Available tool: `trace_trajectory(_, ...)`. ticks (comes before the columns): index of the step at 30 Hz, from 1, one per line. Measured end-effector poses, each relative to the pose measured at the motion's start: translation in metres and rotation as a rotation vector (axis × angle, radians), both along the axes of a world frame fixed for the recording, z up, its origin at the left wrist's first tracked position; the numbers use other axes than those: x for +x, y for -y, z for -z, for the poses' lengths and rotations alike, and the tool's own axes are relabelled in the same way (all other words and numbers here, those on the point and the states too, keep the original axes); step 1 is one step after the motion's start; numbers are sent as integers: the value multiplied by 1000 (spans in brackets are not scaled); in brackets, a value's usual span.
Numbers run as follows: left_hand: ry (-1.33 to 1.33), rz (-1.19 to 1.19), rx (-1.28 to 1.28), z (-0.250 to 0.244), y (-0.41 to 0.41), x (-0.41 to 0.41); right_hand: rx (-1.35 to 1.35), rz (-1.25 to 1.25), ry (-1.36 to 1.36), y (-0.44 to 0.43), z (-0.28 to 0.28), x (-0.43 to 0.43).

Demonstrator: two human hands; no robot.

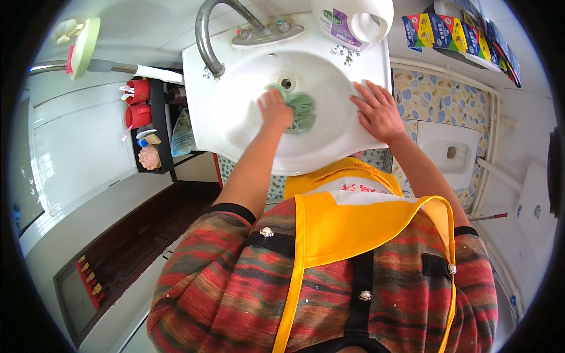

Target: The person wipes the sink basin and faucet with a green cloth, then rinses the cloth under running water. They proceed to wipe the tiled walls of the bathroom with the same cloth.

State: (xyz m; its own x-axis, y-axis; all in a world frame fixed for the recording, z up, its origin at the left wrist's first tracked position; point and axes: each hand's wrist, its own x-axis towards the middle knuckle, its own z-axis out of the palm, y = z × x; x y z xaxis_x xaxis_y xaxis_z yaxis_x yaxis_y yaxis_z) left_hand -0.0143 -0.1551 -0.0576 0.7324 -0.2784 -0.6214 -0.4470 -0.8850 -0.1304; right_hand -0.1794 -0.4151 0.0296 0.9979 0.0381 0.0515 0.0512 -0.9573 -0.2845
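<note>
A white ceramic washbasin (238, 152) stands in front of me. Inside its bowl, just below the drain hole (286, 83), lies a crumpled green cloth (302, 108). My left hand (277, 110) presses on the cloth's left side, and part of the cloth is hidden under the fingers. Spread flat on the basin's right rim is my right hand (377, 108), its fingers apart and holding nothing. A curved metal faucet (203, 33) rises at the back left of the basin, its spout over the left edge of the bowl.
A large white Dettol bottle (348, 22) stands on the basin's back right corner. To the left, a black shelf (160, 128) carries red cups (138, 115) and a seashell (149, 157). A squat toilet (448, 148) is at right, below colourful boxes (454, 37) on the wall.
</note>
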Motion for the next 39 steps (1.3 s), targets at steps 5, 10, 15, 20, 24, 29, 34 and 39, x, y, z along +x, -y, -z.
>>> trace_trajectory(5, -28, -52, 65, -16, -30, -5, 5, -2, 0, 0, -3, 0)
trace_trajectory(10, -287, -114, -33, -33, -18, -56, -7, 9, -24, -1, -6, 0)
trace_trajectory(15, -154, -19, -4, -27, -8, -30, 8, 5, -2, 0, -4, 0)
trace_trajectory(20, -60, -76, 41, -11, 2, 13, -18, -2, 0, -1, -1, 0)
trace_trajectory(24, -93, 5, 114, -23, -20, 3, -7, 2, -1, -1, -2, 0)
trace_trajectory(29, -126, 76, 94, -59, -72, -47, 9, -2, 12, 0, -3, -1)
trace_trajectory(34, 29, 163, 159, -99, -120, -12, 3, -9, 37, 1, -1, -3)
trace_trajectory(39, 58, 174, 221, -94, -119, -38, 4, -11, 45, 2, 1, -4)
